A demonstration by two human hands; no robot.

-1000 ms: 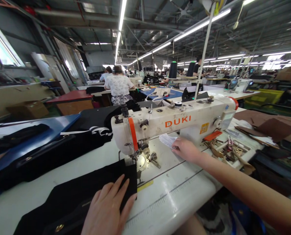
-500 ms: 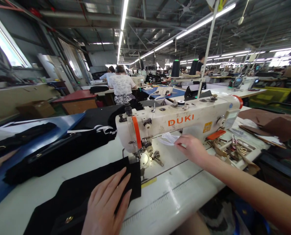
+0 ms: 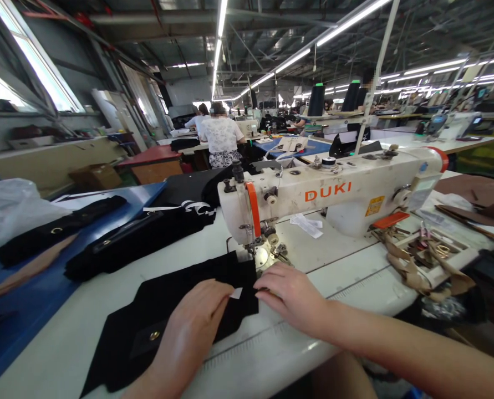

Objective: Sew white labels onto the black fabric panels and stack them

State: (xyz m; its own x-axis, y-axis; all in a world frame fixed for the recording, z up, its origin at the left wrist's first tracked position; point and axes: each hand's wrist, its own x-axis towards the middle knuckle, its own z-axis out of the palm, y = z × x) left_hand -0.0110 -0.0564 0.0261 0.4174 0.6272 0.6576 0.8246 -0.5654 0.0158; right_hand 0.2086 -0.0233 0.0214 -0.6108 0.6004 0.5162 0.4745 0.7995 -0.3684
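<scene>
A black fabric piece [image 3: 167, 310] with a brass snap lies on the white table in front of the DUKI sewing machine [image 3: 334, 194], its right edge near the presser foot [image 3: 267, 249]. My left hand [image 3: 192, 327] rests on the fabric, knuckles up and fingers together, with the tips at a small white label [image 3: 237, 292]. From the right, my right hand [image 3: 290, 293] pinches that label against the fabric's edge. More white labels [image 3: 309, 224] lie under the machine's arm.
Black fabric pieces [image 3: 138, 235] are heaped at the left, partly on a blue table [image 3: 30, 288] beside a plastic bag [image 3: 9, 210]. A tray of tools and straps [image 3: 433, 252] sits at the right. A person [image 3: 222, 138] sits at a machine further back.
My right hand has left the labels under the machine arm and come down to the fabric's edge with a small white label. My left hand has curled its fingers toward it.
</scene>
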